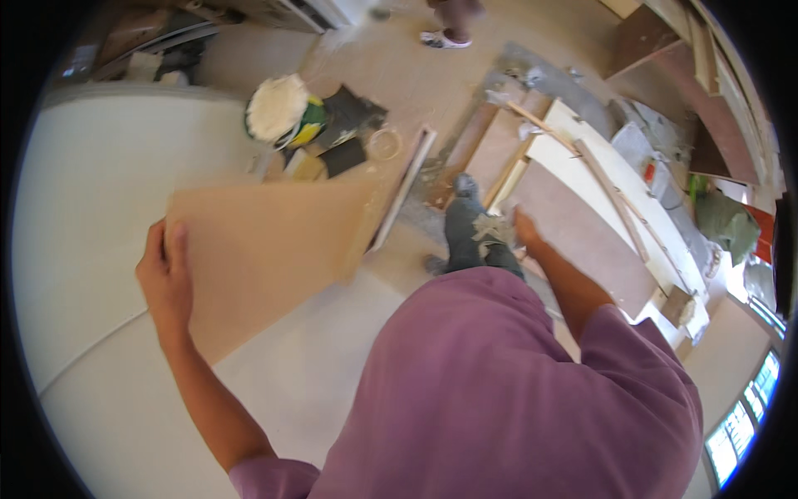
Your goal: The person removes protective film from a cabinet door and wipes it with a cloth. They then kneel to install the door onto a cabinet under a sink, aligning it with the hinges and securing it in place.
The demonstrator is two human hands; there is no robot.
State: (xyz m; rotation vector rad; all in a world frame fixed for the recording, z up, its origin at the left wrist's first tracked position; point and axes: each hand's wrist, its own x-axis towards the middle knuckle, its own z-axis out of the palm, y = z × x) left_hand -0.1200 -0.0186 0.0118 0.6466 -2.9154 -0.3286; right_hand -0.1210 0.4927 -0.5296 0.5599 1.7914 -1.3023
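My left hand [169, 270] is closed on the left edge of a thin light-brown board [266, 249]. Its thumb lies on the near face, and the other fingers curl round the edge. The board stands tilted in front of a large white surface [100, 175]. My right hand [524, 230] is low beside my dark trousers [467, 229], close to a ragged pale patch [493, 228] at the leg. Blur and the hand's angle hide its fingers, so I cannot tell whether it holds anything.
A green bucket [313, 121] with whitish contents stands beyond the board, near dark flat pieces [353, 110]. A narrow pale-edged strip [403, 190] rises beside the board. Boards [582, 220] and wooden strips [611, 195] lie at right. Another person's foot [446, 39] is at the top.
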